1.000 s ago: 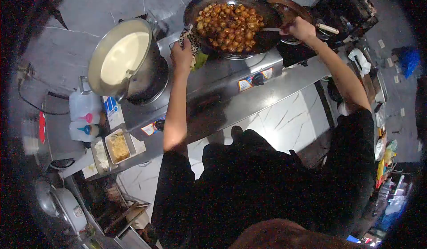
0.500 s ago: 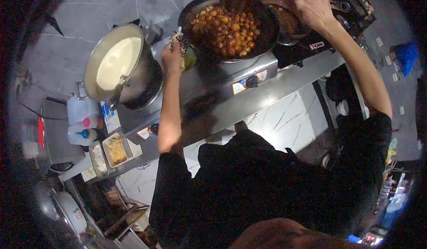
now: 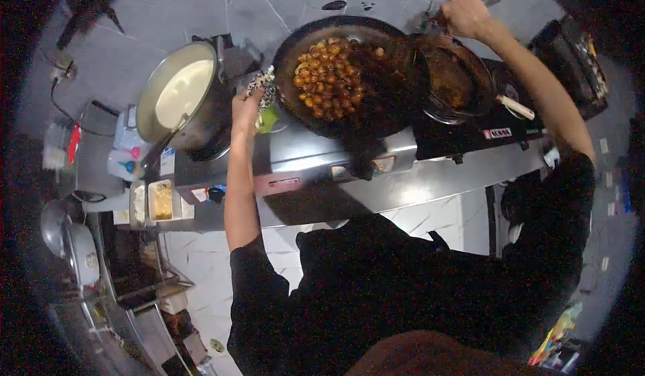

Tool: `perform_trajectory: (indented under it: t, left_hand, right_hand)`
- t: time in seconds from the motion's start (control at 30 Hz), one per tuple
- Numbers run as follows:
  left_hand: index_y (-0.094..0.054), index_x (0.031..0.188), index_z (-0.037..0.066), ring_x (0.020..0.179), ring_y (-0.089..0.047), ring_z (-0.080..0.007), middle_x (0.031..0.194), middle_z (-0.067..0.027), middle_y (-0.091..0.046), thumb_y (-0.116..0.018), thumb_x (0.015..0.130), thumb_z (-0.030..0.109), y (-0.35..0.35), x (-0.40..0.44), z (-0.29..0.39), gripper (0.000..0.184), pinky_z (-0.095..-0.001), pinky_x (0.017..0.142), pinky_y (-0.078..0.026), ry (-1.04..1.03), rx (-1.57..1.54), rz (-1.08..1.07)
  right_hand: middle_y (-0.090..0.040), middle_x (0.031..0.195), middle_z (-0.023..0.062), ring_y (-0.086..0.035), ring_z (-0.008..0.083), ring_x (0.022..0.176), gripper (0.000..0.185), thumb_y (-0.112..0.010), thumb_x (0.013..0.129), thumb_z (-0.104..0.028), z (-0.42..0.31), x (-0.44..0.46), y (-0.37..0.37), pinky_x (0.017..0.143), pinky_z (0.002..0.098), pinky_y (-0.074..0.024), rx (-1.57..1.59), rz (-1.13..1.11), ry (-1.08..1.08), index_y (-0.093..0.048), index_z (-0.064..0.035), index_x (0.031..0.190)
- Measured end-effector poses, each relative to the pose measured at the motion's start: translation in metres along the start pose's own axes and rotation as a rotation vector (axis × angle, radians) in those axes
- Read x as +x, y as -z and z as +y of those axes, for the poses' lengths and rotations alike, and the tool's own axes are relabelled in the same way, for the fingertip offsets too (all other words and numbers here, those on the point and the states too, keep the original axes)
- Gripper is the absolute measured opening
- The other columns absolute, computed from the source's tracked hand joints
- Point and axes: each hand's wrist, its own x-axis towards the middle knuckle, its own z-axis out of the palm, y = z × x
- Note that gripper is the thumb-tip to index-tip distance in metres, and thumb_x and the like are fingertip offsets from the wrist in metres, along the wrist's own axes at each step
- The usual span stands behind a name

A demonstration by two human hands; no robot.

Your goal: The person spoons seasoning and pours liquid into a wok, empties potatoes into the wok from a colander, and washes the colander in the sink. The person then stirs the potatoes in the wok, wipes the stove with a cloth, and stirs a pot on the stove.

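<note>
A large dark wok (image 3: 396,117) sits on the stove, with brown glazed round pieces (image 3: 327,80) gathered in its left half. At its left rim, my left hand (image 3: 246,110) is closed round a black-and-white patterned cloth (image 3: 261,88). My right hand (image 3: 463,14) is raised beyond a smaller dark pan (image 3: 450,80) at the wok's right. Its fingers are curled; a dark shape lies below them and a metal end shows beside them, but what they hold is too dim to name.
A tall pot of pale liquid (image 3: 183,97) with a ladle stands at the left. Nearer me are two food trays (image 3: 161,200) and squeeze bottles (image 3: 124,165). A light pan handle (image 3: 516,107) juts out at the right. The counter's front edge (image 3: 403,194) runs before me.
My right hand has moved from the wok's right side to above the smaller pan. The view has shifted. The brown pieces now lie in the wok's left half.
</note>
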Motion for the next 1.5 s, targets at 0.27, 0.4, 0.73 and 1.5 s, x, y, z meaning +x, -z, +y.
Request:
perform_trajectory:
  t: [0.27,0.4,0.73,1.5]
  left_hand:
    - [-0.061,0.087,0.0,0.068,-0.056,-0.0121,0.077,-0.0055,-0.06,-0.057,0.081,0.013,-0.003,-0.005,-0.003,0.014,-0.0257,0.06,-0.045,0.023,0.122,0.084]
    - [-0.063,0.089,0.0,0.07,-0.055,-0.0134,0.078,-0.0053,-0.062,-0.06,0.08,0.019,-0.002,-0.008,0.003,0.021,-0.028,0.065,-0.045,0.06,0.131,0.076]
    - [-0.063,0.086,0.0,0.066,-0.053,-0.0109,0.077,-0.0015,-0.061,-0.06,0.08,0.013,-0.014,-0.021,0.018,0.015,-0.0265,0.061,-0.042,-0.031,0.408,0.18]
    - [-0.062,0.088,-0.003,0.062,-0.052,-0.0134,0.077,-0.0052,-0.061,-0.068,0.073,0.028,-0.004,-0.014,0.01,0.034,-0.0292,0.057,-0.041,0.017,0.455,0.215]
  right_hand:
    - [-0.066,0.076,0.0065,-0.063,0.0258,0.071,0.017,-0.063,0.069,-0.03,-0.065,-0.013,-0.096,0.064,0.038,-0.05,0.649,-0.116,-0.274,-0.069,-0.0284,0.085]
    - [-0.066,0.077,0.0057,-0.063,0.024,0.072,0.019,-0.068,0.068,-0.03,-0.039,-0.037,-0.05,0.063,0.035,-0.0482,0.596,-0.079,-0.286,-0.07,-0.0241,0.086]
    - [-0.063,0.088,0.0062,-0.063,0.0249,0.07,0.017,-0.054,0.075,-0.017,-0.037,-0.065,0.011,0.061,0.0365,-0.0515,-0.033,0.289,0.056,-0.064,-0.0172,0.089]
    - [-0.064,0.082,0.0096,-0.062,0.0291,0.076,0.022,-0.059,0.075,-0.031,-0.049,0.009,-0.087,0.066,0.0415,-0.0496,0.639,0.065,-0.172,-0.066,-0.02,0.092]
